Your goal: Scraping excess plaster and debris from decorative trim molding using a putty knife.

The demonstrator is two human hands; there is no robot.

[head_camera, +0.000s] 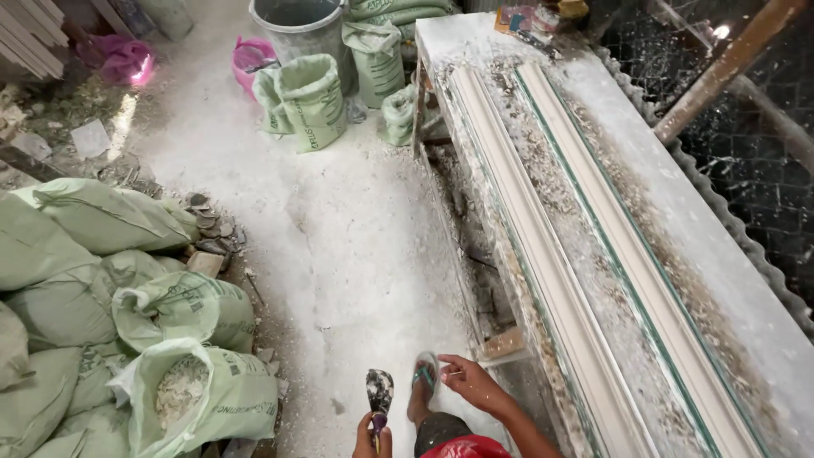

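At six o'clock, frame-cut, your left hand (373, 439) grips a trowel (379, 394); right hand (472, 383) open; sack (227, 399) holds white chips.

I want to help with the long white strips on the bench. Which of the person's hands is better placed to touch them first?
Probably the right hand: it is empty, open, and beside the bench near the closest white moulding strip. The left hand is busy gripping a small trowel, farther from the bench.

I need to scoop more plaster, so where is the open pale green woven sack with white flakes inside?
In the head view, the open pale green sack sits at lower left on the dusty floor, frontmost in the sack pile, left of the left hand.
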